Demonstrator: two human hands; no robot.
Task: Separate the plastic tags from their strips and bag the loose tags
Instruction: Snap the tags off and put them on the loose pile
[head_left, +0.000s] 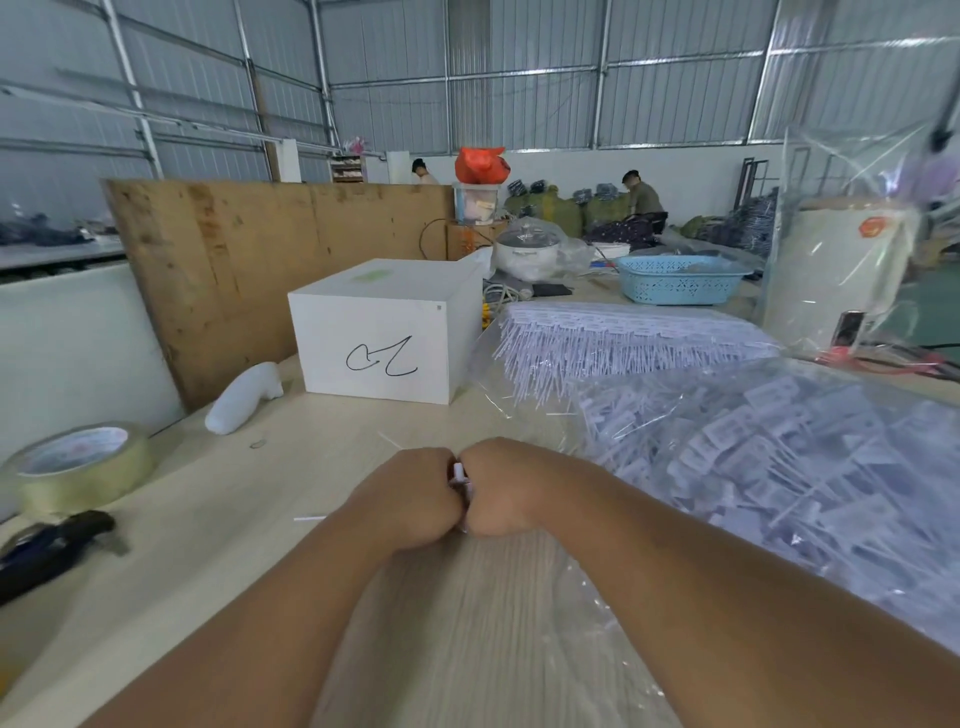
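At center frame, our left hand (410, 499) and right hand (498, 488) meet fist to fist over the surface (249, 519), both curled around a strip (459, 475) of tags. At right, a bag (779, 467) already bulges with loose tags, while a stack (623, 338) of unsplit strips waits behind it. Our knuckles hide most of the strip; the tag count is unreadable.

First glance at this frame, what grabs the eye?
Two fists, left hand and right hand, pressed together at centre, gripping a small white tag strip. To the right, a clear bag of loose tags sprawls; behind it, stacked uncut tag strips. A white box with a black scribble sits ahead.
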